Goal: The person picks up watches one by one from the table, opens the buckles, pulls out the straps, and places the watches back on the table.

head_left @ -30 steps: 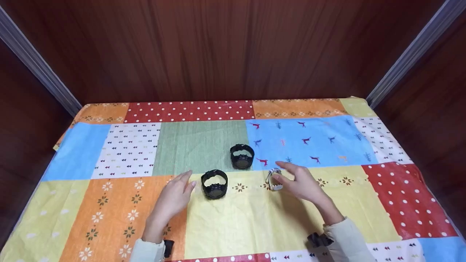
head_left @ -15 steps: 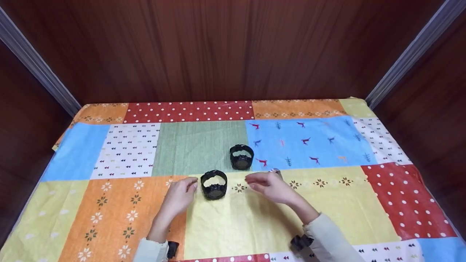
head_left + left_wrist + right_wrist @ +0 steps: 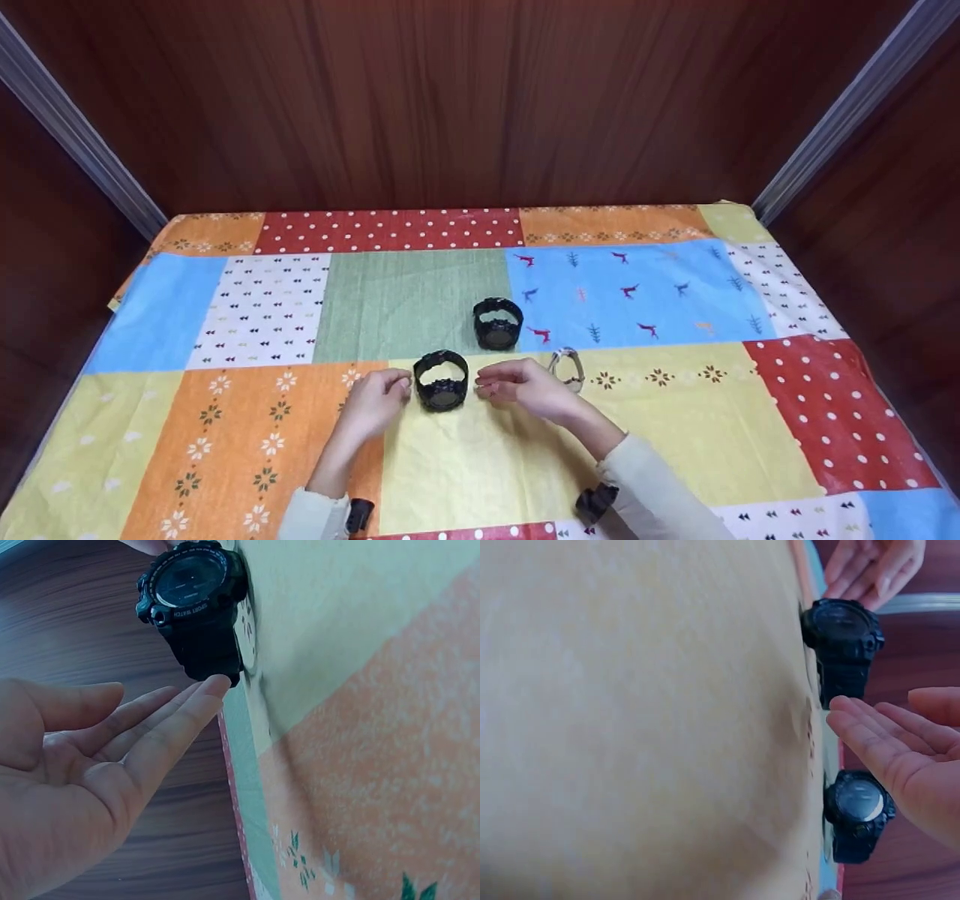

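A black sports watch (image 3: 441, 381) stands on its side on the yellow patch of the cloth, its strap closed in a loop. At its left is my left hand (image 3: 377, 405), fingers extended with their tips right by the strap. My right hand (image 3: 529, 388) is on the opposite side, its fingers fairly straight and pointing at the watch, nothing in its grasp. In the left wrist view the watch (image 3: 191, 596) shows a round dial, and the left fingertips overlap its strap end. The right wrist view shows both hands around that watch (image 3: 844, 634).
A second black watch (image 3: 498, 324) stands farther back, on the green patch near the blue one. Behind the right hand stands a silvery-white watch (image 3: 568, 369). The patchwork tablecloth (image 3: 600, 465) covers the table, and a dark wood panel (image 3: 480, 105) rises behind it.
My right hand has left the silvery watch and moved left to beside the nearer black watch. My left hand has edged slightly right. All three watches stay in place.
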Available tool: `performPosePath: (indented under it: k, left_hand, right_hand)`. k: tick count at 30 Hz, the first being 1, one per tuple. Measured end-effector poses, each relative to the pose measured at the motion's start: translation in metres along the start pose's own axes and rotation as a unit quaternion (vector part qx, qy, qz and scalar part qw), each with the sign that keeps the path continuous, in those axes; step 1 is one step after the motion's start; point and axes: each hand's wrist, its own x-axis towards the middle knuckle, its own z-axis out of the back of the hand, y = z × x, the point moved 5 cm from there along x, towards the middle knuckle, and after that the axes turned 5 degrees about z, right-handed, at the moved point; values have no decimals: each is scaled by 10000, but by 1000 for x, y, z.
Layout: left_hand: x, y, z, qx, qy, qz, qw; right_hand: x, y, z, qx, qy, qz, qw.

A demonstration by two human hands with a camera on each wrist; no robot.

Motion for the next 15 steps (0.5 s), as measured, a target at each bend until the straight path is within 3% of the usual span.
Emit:
performPosePath:
  k: [5, 15]
  left_hand:
    - [2, 2, -2, -279, 52, 204, 9994]
    - [7, 4, -3, -124, 84, 416, 9990]
  right_hand:
    - [6, -2, -2, 222, -136, -205, 9995]
    - [15, -2, -4, 1179, -321, -578, 9908]
